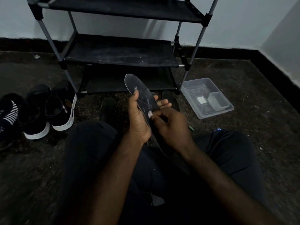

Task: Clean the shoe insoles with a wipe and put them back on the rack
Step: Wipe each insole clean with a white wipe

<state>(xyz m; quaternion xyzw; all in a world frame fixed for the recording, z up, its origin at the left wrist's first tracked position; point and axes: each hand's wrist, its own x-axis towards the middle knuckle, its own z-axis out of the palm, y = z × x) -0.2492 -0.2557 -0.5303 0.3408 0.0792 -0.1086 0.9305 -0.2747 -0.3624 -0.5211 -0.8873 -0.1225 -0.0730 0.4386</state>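
A home corner: a fabric-shelved shoe rack [120,51] stands against a pale wall [235,21], sneakers [48,109] lined up on the dark speckled floor [251,95].

Front of the rack [113,7] stands open between its posts; middle shelf [120,52] reachable straight ahead. Floor left of it crowded by shoes [48,111]; clear plastic container [207,98] sits just beside the right front post. Dark insoles [108,108] lie on the floor before the bottom shelf.
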